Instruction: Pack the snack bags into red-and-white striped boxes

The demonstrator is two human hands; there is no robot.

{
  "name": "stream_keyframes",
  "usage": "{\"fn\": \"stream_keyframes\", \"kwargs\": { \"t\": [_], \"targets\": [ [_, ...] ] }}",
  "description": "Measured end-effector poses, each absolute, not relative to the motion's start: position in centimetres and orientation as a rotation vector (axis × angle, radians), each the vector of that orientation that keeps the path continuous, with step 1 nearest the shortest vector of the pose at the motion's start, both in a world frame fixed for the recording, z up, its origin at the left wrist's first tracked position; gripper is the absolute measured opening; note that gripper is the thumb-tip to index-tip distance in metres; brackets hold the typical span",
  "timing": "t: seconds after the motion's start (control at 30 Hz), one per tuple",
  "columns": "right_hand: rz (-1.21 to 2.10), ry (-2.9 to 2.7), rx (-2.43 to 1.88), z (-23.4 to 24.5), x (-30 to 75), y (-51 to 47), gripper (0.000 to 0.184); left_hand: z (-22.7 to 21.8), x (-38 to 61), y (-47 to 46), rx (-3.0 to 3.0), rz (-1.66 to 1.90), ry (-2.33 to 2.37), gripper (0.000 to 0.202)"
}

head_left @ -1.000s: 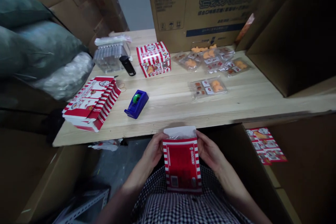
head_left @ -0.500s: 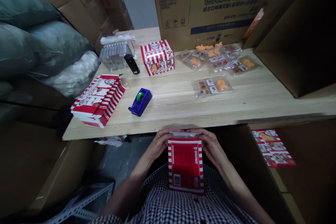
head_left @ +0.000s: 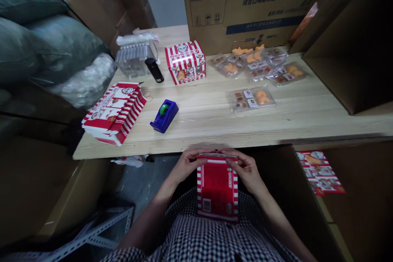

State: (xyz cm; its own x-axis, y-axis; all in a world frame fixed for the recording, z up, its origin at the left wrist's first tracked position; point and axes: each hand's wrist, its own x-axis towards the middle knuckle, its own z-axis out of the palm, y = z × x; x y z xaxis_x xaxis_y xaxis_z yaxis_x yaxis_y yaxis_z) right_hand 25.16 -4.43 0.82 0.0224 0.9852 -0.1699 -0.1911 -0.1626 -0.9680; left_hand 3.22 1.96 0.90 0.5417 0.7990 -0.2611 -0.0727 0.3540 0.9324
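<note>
A red-and-white striped carton (head_left: 217, 190) stands upright against my checked clothing, below the table's front edge, with a barcode low on the side facing me. My left hand (head_left: 190, 164) grips its upper left corner, thumb on the near face and fingers behind. At the upper right corner, my right hand (head_left: 242, 167) pinches it the same way. The carton's top edge lies between the two thumbs; its far side and contents are hidden. Beyond the edge sit a blue tape dispenser (head_left: 165, 118) and a stack of flat striped cartons (head_left: 115, 110).
On the wooden table (head_left: 196, 125) are an assembled striped box (head_left: 186, 63), a black cylinder (head_left: 154, 70), clear plastic trays (head_left: 136, 61) and several sealed snack packs (head_left: 253, 99). Large cardboard boxes (head_left: 208, 32) stand behind. Printed cards (head_left: 321, 172) lie at lower right.
Both thumbs have come down onto the carton's near face, and the pale flap at its top has folded down to a thin edge. The view has shifted slightly.
</note>
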Motion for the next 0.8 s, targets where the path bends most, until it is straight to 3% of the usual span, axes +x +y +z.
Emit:
{"fn": "stream_keyframes", "kwargs": {
  "t": [0.17, 0.57, 0.67, 0.8],
  "targets": [
    [1.421, -1.047, -1.122, -0.4, 25.6, -4.0, 0.018, -0.9, 2.9, 2.0, 1.094, 0.711, 0.820, 0.022],
    [1.736, -1.231, -1.126, 3.6, 28.0, -0.6, 0.026, 3.9, 2.5, 6.4, 1.346, 0.338, 0.633, 0.036],
    [1.789, -1.213, -1.115, 3.2, 28.0, -0.1, 0.034, 3.8, 2.7, 7.0, 1.332, 0.289, 0.617, 0.039],
    [1.796, -1.192, -1.144, 2.4, 28.2, 0.2, 0.031, 3.0, 3.0, 7.1, 1.345, 0.312, 0.667, 0.036]
  ]
}}
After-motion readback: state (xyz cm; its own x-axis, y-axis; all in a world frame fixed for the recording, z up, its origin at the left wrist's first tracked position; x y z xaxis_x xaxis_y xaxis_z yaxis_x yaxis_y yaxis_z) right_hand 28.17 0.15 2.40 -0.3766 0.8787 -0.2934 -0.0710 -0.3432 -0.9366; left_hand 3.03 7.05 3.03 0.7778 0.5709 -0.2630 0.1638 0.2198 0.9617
